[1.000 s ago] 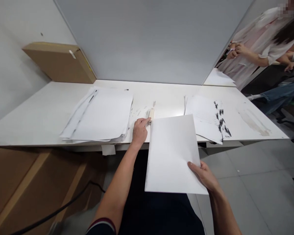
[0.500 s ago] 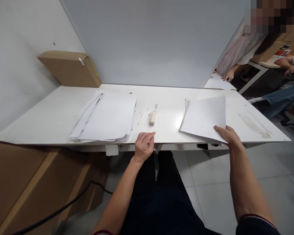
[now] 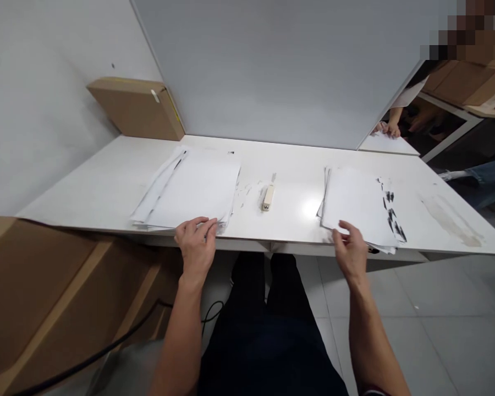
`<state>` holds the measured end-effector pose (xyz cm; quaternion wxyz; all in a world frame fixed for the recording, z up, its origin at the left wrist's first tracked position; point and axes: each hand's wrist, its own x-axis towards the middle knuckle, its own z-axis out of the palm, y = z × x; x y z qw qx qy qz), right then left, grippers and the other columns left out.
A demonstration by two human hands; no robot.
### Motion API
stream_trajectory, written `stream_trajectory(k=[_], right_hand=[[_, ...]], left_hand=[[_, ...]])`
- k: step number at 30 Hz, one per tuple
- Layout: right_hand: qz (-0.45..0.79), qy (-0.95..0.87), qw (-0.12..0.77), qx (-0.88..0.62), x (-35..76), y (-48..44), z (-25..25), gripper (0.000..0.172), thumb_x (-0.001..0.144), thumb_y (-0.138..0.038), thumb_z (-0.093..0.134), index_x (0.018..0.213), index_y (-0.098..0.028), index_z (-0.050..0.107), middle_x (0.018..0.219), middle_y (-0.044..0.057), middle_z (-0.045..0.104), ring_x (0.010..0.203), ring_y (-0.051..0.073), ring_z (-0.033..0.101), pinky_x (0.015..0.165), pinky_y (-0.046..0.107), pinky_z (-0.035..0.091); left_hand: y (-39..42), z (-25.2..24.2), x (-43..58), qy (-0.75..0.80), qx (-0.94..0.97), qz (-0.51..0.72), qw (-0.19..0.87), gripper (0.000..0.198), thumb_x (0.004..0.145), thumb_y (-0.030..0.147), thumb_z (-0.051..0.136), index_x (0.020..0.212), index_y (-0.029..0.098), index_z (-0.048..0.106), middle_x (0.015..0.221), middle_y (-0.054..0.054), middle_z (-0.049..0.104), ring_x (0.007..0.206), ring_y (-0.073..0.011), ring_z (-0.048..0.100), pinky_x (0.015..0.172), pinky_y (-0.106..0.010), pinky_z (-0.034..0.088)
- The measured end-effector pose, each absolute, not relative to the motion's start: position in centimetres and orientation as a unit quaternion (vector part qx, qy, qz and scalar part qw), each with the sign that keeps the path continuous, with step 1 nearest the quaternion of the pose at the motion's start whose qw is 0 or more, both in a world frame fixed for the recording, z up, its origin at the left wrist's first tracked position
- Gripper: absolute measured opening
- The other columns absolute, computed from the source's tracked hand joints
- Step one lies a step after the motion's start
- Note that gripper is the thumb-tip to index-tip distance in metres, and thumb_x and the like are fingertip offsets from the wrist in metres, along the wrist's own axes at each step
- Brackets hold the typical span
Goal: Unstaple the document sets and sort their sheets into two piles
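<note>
Two stacks of white paper share one white table (image 3: 82, 190), with one beige block (image 3: 268, 198) lying between them. One left hand (image 3: 196, 245) reaches the near right corner of the left stack (image 3: 202, 184); whether its fingers are pinched on a sheet cannot be told. One right hand (image 3: 351, 247), thumb and forefinger apart, hovers at or touches the near edge of the right stack (image 3: 350, 198), marked black along its right side. One cardboard box (image 3: 136, 107) stands at back left.
</note>
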<state>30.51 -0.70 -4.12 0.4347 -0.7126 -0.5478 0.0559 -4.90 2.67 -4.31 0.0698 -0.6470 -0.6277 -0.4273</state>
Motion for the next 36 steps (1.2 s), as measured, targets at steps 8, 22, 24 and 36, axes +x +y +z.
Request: stream_trajectory(k=[8, 22, 24, 36], right_hand=[[0.267, -0.618, 0.435, -0.598, 21.1, -2.0, -4.5, 0.027, 0.087, -0.034, 0.049, 0.109, -0.019, 0.055, 0.104, 0.009, 0.064, 0.068, 0.016, 0.063, 0.065, 0.031, 0.050], [0.712, -0.328, 0.491, -0.380, 17.5, -0.6, -2.8, 0.054, 0.078, -0.064, 0.049, 0.109, -0.020, 0.057, 0.101, 0.009, 0.068, 0.077, 0.020, 0.067, 0.065, 0.031, 0.054], [0.730, -0.282, 0.499, -0.372, 17.8, -0.4, -3.0, 0.059, 0.078, -0.066, 0.047, 0.108, -0.017, 0.059, 0.096, 0.010, 0.070, 0.084, 0.022, 0.066, 0.068, 0.032, 0.053], [0.585, -0.235, 0.531, -0.566, 25.0, -4.4, -7.8, 0.038, 0.059, -0.036, 0.079, 0.090, -0.017, 0.067, 0.088, 0.007, 0.073, 0.075, 0.024, 0.068, 0.069, 0.034, 0.053]], left_hand=[[3.4, -3.8, -4.9, -0.651, -0.510, -0.555, -0.091, 0.031, 0.082, 0.040, 0.051, 0.090, 0.014, 0.067, 0.087, -0.007, 0.066, 0.085, -0.0181, 0.058, 0.081, -0.032, 0.045], [-2.7, -1.4, 2.0, -0.479, -0.648, -0.589, -0.070, 0.005, 0.074, 0.014, 0.064, 0.074, 0.019, 0.063, 0.073, -0.001, 0.064, 0.077, -0.0139, 0.058, 0.074, -0.029, 0.047], [-4.3, -2.1, 3.7, -0.426, -0.702, -0.565, -0.085, 0.010, 0.073, 0.010, 0.064, 0.075, 0.020, 0.062, 0.073, 0.000, 0.064, 0.077, -0.0141, 0.058, 0.074, -0.031, 0.047], [-6.1, -4.3, 2.8, -0.520, -0.664, -0.504, -0.184, 0.009, 0.083, 0.025, 0.053, 0.080, 0.019, 0.057, 0.080, -0.004, 0.061, 0.079, -0.0161, 0.057, 0.075, -0.031, 0.046]])
